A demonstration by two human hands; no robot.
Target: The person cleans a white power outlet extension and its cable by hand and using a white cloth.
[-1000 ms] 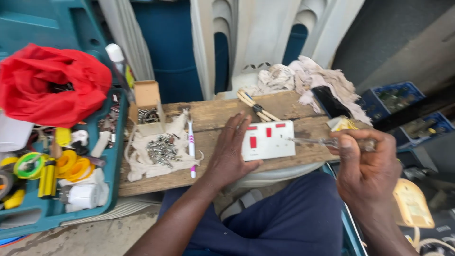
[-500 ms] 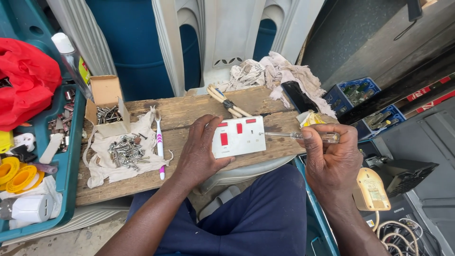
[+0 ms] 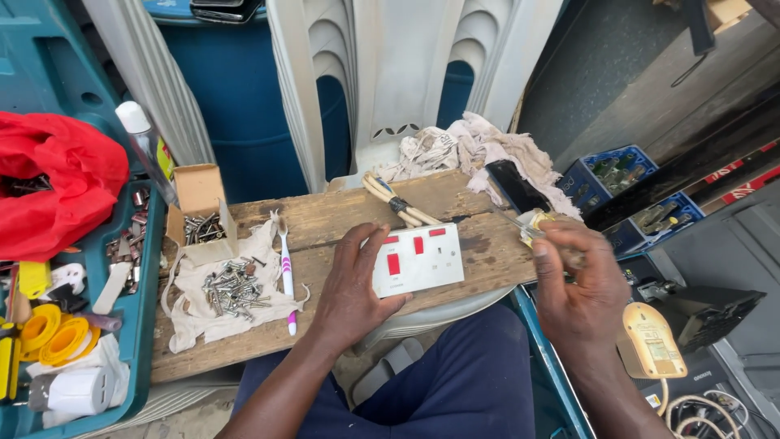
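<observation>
My left hand (image 3: pixel 353 284) lies flat on the wooden board (image 3: pixel 325 219), its fingers pressing the left edge of a white double socket plate (image 3: pixel 422 258) with red switches. My right hand (image 3: pixel 573 284) is off the board's right end, shut on a thin screwdriver (image 3: pixel 530 226) with a yellowish handle. The tool is blurred, and its tip is lifted clear of the plate. The board rests across my lap.
Loose screws (image 3: pixel 231 289) lie on a cloth beside a pink-and-white toothbrush (image 3: pixel 286 272) and a small cardboard box (image 3: pixel 199 191). A teal toolbox (image 3: pixel 138 325) with a red cloth (image 3: pixel 57 191) and yellow tape rolls (image 3: pixel 49 337) is on the left. Rags (image 3: pixel 487 146), white chairs (image 3: pixel 390 73) and blue crates (image 3: pixel 617 175) stand behind.
My right hand has drawn the screwdriver back from the plate's right edge and lifted it. My left hand stays on the plate. The camera view has shifted.
</observation>
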